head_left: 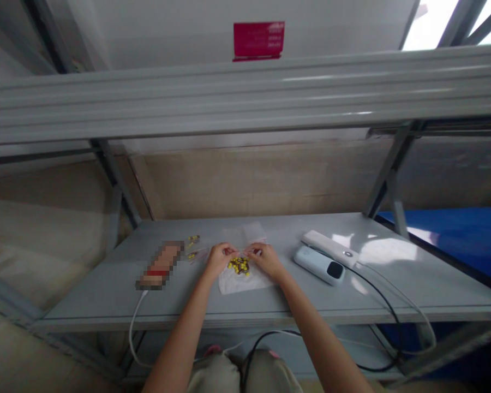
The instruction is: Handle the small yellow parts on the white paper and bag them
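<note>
On the grey shelf in front of me lies a white cloth or sheet (233, 285). Over it sits a heap of small yellow and dark pieces (240, 266), too small to name. My left hand (221, 256) is at the heap's upper left, fingertips pinched together. At its upper right, my right hand (265, 257) has its fingers bent in a pinch too. Both hands seem to be at the edge of a clear plastic bag (253, 233) lying just behind the heap. What exactly the fingertips grip is hard to make out.
Left of my hands lie a few more yellow pieces (193, 239) and a blurred-out phone-like device (161, 265) with a white cable (133, 327). To the right rest a light-blue power bank (317, 265) and a white device (327, 246), both cabled. A shelf beam (245, 103) crosses ahead.
</note>
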A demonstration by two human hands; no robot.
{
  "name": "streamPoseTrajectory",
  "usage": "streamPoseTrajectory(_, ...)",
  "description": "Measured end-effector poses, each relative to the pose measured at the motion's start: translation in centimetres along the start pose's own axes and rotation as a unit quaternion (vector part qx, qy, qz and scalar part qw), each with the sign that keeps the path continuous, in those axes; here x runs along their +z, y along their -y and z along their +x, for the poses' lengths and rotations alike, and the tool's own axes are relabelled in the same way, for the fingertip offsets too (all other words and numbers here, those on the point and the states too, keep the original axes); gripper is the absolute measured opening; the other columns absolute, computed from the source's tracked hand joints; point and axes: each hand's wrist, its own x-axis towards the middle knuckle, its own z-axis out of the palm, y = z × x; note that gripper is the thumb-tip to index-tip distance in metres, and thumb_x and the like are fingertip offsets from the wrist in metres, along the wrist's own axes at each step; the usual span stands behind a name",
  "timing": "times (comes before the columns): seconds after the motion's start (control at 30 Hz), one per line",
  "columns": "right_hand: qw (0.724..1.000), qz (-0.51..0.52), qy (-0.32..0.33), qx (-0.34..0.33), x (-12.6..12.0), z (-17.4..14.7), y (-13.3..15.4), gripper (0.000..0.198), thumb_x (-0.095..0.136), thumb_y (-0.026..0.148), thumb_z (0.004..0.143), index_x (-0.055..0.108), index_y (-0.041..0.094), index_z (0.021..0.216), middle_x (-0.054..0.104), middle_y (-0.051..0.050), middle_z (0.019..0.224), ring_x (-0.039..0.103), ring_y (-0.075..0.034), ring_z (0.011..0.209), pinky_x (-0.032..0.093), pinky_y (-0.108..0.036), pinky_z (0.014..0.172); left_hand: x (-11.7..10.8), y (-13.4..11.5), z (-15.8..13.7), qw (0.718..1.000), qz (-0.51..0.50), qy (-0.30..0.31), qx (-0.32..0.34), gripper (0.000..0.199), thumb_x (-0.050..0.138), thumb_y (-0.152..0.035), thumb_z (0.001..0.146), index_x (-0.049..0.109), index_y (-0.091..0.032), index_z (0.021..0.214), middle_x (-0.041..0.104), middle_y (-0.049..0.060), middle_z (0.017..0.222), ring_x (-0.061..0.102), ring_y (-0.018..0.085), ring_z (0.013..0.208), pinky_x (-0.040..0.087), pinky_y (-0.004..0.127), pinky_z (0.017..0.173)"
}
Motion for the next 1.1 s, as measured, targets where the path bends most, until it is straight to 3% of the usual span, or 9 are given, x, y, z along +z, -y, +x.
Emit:
streamPoseTrajectory(0.3, 1.000, -0.002, 0.003, -0.005, 0.0, 0.1, 0.0, 0.020, 0.056, 0.030, 0.076, 0.071, 0.018, 0.081, 0.068, -0.005, 0.076, 0.057, -0.015, 0.068, 0.039, -0.024, 0.063, 0.2, 0.5, 0.0, 1.000, -0.004, 0.018, -0.016, 0.002, 0.066, -0.016, 0.058, 0.064, -0.014, 0.058, 0.061, 0.001, 0.057, 0.052, 0.013, 0.056, 0.039, 0.022, 0.056)
streamPoseTrajectory(0.57, 0.999, -0.026, 0.001, 0.019, 0.4, 0.2, -0.2, 0.017, 0.055, 0.018, 0.073, 0.070, 0.014, 0.081, 0.066, -0.004, 0.070, 0.053, -0.012, 0.060, 0.036, -0.021, 0.058, 0.8, 1.4, 0.1, 0.998, -0.036, 0.042, -0.019, 0.013, 0.066, -0.023, 0.061, 0.063, -0.012, 0.065, 0.062, 0.002, 0.063, 0.054, 0.012, 0.061, 0.042, 0.022, 0.061)
streamPoseTrajectory(0.77, 1.000, 0.007, -0.003, 0.015, 0.4, 0.2, -0.2, 0.018, 0.057, 0.025, 0.074, 0.069, 0.016, 0.083, 0.066, -0.003, 0.073, 0.052, -0.012, 0.061, 0.037, -0.022, 0.060, 0.9, 1.6, 0.0, 0.998, -0.030, 0.026, -0.044, 0.022, 0.068, -0.031, 0.062, 0.066, -0.011, 0.071, 0.065, 0.005, 0.067, 0.056, 0.013, 0.063, 0.043, 0.023, 0.059)
streamPoseTrajectory(1.1, 0.996, 0.077, 0.019, 0.046, 0.7, 0.6, -0.7, 0.019, 0.056, 0.028, 0.074, 0.068, 0.013, 0.074, 0.059, -0.001, 0.057, 0.047, -0.010, 0.051, 0.035, -0.022, 0.053, 0.7, 0.8, 0.1, 0.995, -0.062, 0.037, -0.062, 0.015, 0.069, -0.022, 0.058, 0.065, -0.011, 0.067, 0.063, 0.003, 0.062, 0.054, 0.011, 0.058, 0.042, 0.022, 0.058)
